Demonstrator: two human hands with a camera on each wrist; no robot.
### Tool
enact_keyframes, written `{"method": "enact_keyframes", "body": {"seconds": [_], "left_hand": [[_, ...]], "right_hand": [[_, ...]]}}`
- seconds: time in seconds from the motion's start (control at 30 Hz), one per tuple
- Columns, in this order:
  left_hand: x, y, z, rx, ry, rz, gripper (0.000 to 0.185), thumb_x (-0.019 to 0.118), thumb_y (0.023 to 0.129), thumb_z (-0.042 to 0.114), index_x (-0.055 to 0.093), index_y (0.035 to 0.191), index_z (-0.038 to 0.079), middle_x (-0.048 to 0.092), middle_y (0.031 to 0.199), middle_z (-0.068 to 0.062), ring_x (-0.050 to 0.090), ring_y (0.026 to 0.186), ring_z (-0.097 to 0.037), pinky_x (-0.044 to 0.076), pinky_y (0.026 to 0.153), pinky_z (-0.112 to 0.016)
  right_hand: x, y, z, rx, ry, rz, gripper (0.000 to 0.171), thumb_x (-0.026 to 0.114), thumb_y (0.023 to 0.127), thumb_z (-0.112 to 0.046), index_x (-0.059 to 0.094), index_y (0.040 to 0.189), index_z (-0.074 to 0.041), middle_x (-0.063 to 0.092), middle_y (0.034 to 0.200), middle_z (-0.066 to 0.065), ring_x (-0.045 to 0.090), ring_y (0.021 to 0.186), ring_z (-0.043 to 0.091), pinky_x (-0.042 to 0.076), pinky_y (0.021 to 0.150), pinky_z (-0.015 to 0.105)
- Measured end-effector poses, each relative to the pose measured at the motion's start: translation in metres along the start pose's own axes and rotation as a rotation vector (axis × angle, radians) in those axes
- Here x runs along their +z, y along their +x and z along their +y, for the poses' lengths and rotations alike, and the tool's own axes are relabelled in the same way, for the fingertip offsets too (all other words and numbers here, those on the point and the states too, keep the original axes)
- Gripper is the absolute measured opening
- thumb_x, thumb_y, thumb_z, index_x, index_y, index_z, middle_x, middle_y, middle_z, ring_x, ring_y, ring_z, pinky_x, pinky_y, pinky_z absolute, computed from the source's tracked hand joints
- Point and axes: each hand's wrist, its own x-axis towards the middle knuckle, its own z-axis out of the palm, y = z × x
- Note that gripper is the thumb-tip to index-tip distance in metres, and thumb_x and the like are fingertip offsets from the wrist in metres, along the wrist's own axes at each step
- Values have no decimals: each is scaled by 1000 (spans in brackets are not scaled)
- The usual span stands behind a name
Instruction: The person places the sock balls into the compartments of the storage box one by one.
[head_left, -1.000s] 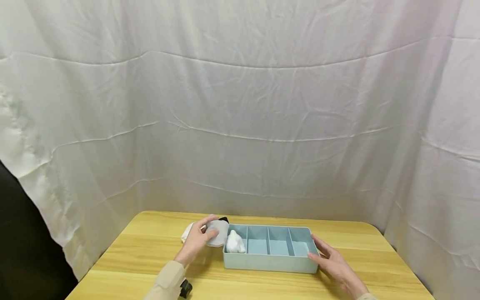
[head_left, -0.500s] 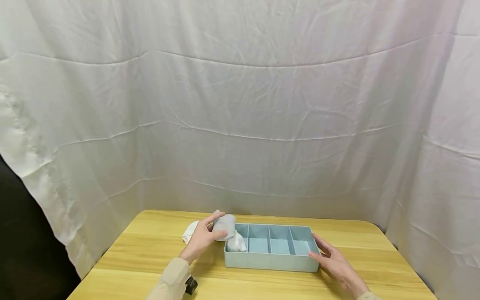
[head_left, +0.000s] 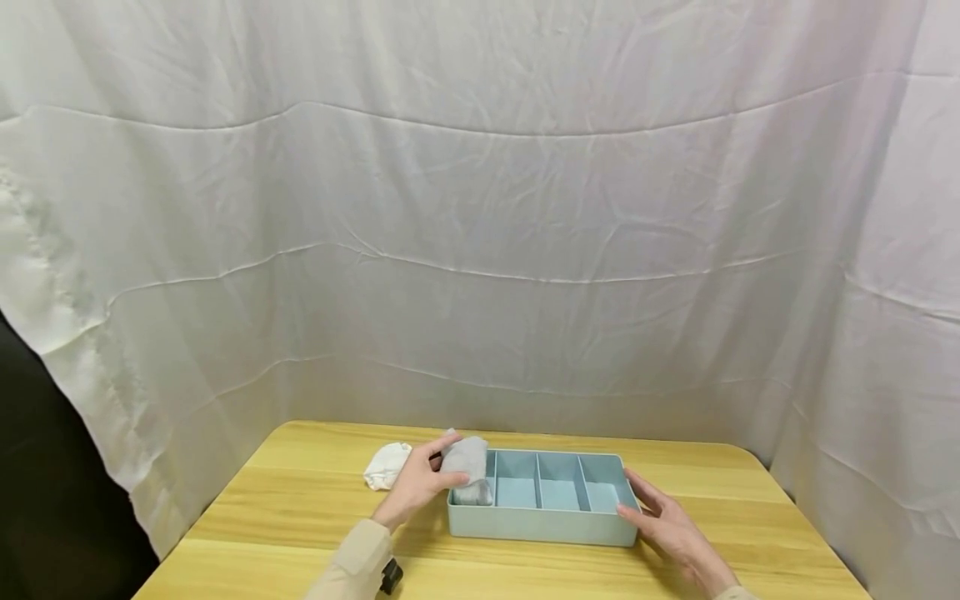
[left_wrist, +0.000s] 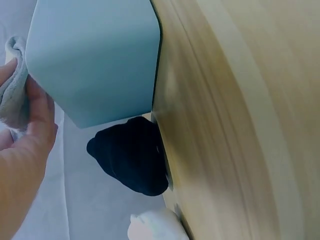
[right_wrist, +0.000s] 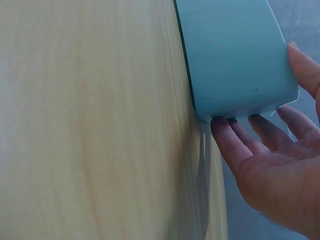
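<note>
A: What do we see at the left edge of the table (head_left: 300, 492)?

B: A white roll (head_left: 386, 465) lies near the far left corner. In the left wrist view a black roll (left_wrist: 132, 160) lies beside it, just next to the tray.

A: And our left hand (head_left: 416, 487)?

B: Its fingers curl around a grey roll (head_left: 467, 467) and hold it over the leftmost compartment of the blue tray (head_left: 543, 525), which stands in the middle.

A: And the right hand (head_left: 667, 521)?

B: Its fingers are straight and rest against the tray's right end wall.
</note>
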Motion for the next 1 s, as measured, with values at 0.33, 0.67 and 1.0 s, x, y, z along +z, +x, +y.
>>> {"method": "enact_keyframes", "body": {"seconds": [0.33, 0.67, 1.0], "left_hand": [[12, 3, 1, 4, 29, -21, 66, 78, 82, 7, 49, 140, -3, 50, 139, -31, 65, 102, -25, 56, 76, -22], [20, 5, 0, -6, 11, -96, 69, 72, 85, 0, 40, 146, -2, 55, 132, -27, 65, 103, -25, 56, 76, -23], [36, 13, 1, 23, 120, -71, 67, 79, 80, 6, 51, 140, -1, 65, 116, -20, 64, 85, -14, 56, 69, -22]], "right_hand": [[0, 0, -1, 8, -6, 1, 77, 68, 93, -27, 25, 156, -11, 16, 161, 22, 22, 144, 48, 34, 110, 57], [0, 1, -1, 25, -14, 7, 78, 68, 93, -28, 25, 156, -11, 15, 161, 23, 20, 143, 50, 33, 110, 59], [0, 1, -1, 22, -41, 8, 80, 68, 92, -31, 25, 156, -12, 16, 161, 23, 21, 143, 49, 34, 110, 59]]}}
